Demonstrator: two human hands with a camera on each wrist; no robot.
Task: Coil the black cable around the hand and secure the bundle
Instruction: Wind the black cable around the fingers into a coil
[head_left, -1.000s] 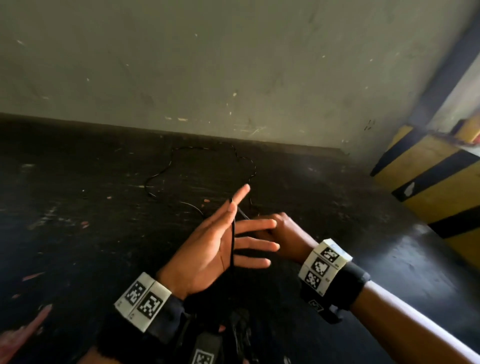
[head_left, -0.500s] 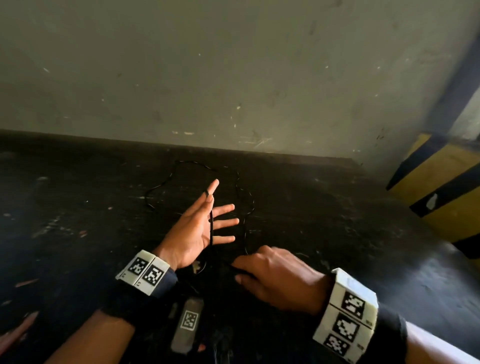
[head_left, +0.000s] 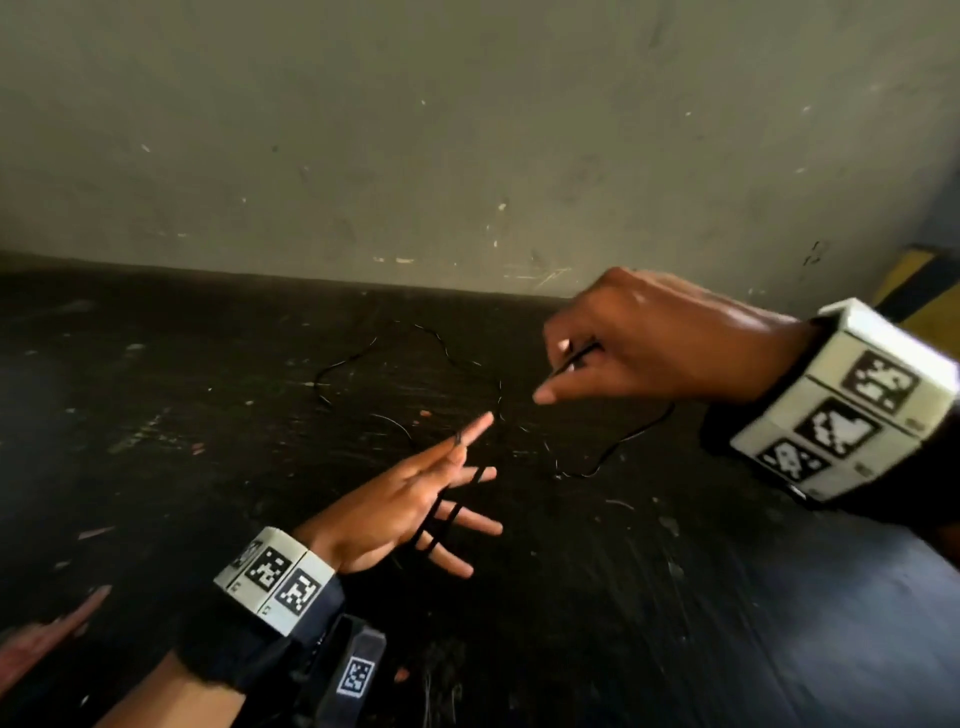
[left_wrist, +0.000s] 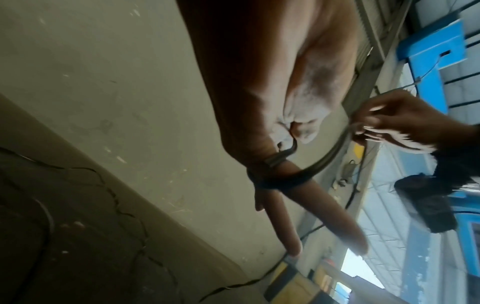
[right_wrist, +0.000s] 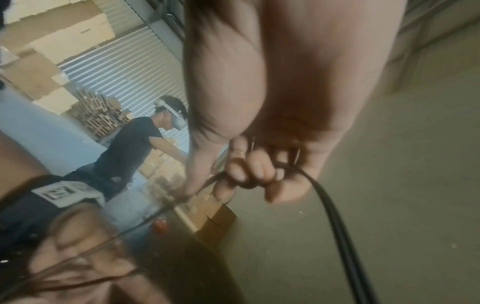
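Black cable (head_left: 435, 512) now loops twice round your left hand (head_left: 387, 512), fingers (head_left: 480, 526) straight and spread, thumb (left_wrist: 307, 131) pinning its end. Your right hand (head_left: 644, 343), low a moment ago, pinches the cable up high. A second turn is on; the rest lies loose on the dark surface (head_left: 156, 415).

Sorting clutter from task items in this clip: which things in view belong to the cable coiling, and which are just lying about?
In the job: black cable, wound over the left hand, whose thumb pinches its end; right hand, gripping the loose run.
Just around: grey wall; dark surface; yellow-and-black striped barrier; cardboard boxes; another person.
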